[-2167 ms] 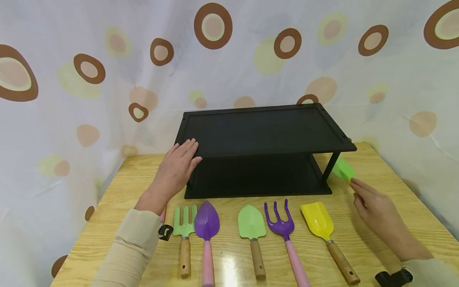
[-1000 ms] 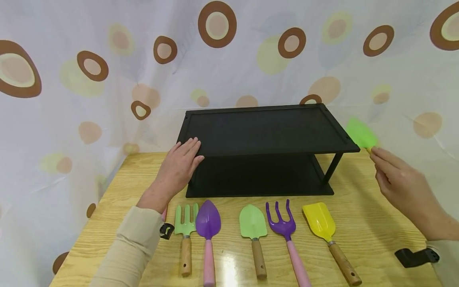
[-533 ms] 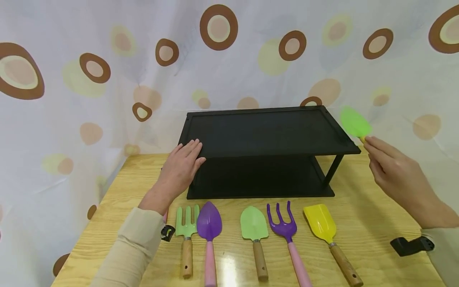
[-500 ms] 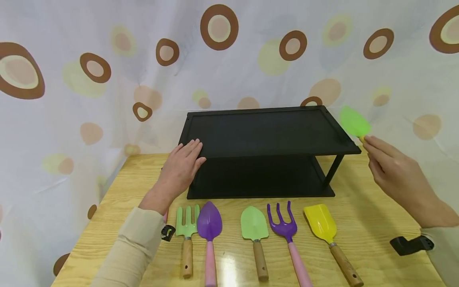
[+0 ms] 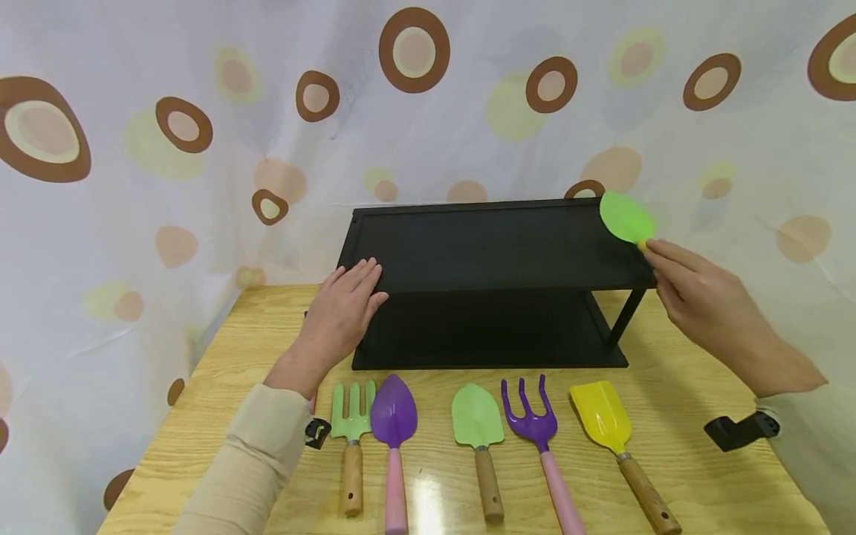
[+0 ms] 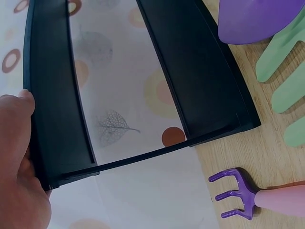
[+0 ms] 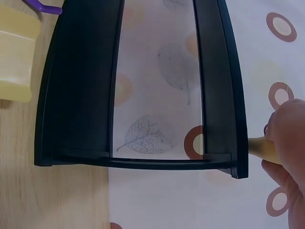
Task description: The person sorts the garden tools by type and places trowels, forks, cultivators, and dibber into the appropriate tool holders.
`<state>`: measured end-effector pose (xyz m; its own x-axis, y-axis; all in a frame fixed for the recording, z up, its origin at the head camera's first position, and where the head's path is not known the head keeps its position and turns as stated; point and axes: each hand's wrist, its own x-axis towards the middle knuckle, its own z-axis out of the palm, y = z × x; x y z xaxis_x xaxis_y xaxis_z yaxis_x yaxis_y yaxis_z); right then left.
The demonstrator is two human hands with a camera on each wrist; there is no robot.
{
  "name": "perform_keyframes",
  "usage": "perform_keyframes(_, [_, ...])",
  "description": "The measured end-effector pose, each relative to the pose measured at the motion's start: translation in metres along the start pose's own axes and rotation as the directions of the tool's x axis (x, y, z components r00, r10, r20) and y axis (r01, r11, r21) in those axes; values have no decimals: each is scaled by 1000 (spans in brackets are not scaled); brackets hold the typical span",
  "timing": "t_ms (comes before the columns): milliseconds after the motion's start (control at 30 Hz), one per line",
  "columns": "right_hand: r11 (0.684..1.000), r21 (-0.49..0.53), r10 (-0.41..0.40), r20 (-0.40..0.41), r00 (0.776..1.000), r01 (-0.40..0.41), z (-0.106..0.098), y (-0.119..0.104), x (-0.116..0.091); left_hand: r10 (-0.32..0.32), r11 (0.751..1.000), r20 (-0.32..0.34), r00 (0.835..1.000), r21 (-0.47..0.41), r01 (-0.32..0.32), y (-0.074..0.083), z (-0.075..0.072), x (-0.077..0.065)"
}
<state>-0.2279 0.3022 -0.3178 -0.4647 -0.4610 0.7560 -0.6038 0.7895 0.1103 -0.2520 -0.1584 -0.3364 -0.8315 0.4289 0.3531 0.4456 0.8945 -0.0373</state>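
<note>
My left hand (image 5: 334, 316) rests on the front left corner of a black two-tier shelf (image 5: 481, 245), its fingers straight on the top board. In the left wrist view, that hand's thumb (image 6: 27, 98) touches the upper board's edge. My right hand (image 5: 718, 316) pinches a bright green trowel (image 5: 625, 215) by its handle. The blade points up and left, over the right end of the top board; I cannot tell whether it touches. In the right wrist view, only the pale yellowish handle (image 7: 261, 149) shows beside the shelf edge; the blade is hidden.
In front of the shelf lie a green hand fork (image 5: 351, 423), a purple trowel (image 5: 394, 416), a light green trowel (image 5: 477, 420), a purple hand fork (image 5: 531, 423) and a yellow shovel (image 5: 605, 420). Another purple fork (image 6: 243, 195) lies left of the shelf. A patterned cloth (image 5: 428, 134) hangs behind.
My right hand has lifted the bright green trowel from beside the shelf's right leg and brought it left over the top board's right end. The left hand stays in place.
</note>
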Motion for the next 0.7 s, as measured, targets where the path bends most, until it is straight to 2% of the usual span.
perform_keyframes(133, [1000, 1, 14, 26, 1000, -14, 5, -2, 5, -1, 1000, -22, 1000, -5, 1, -2, 2, -1])
perform_keyframes(367, [999, 9, 45, 67, 997, -46, 13, -3, 11, -16, 1000, 2, 1000, 2, 16, 0, 3, 0])
perform_keyframes(700, [996, 28, 83, 123, 989, -87, 26, 1, 20, -15, 1000, -20, 1000, -2, 15, 1, 3, -1])
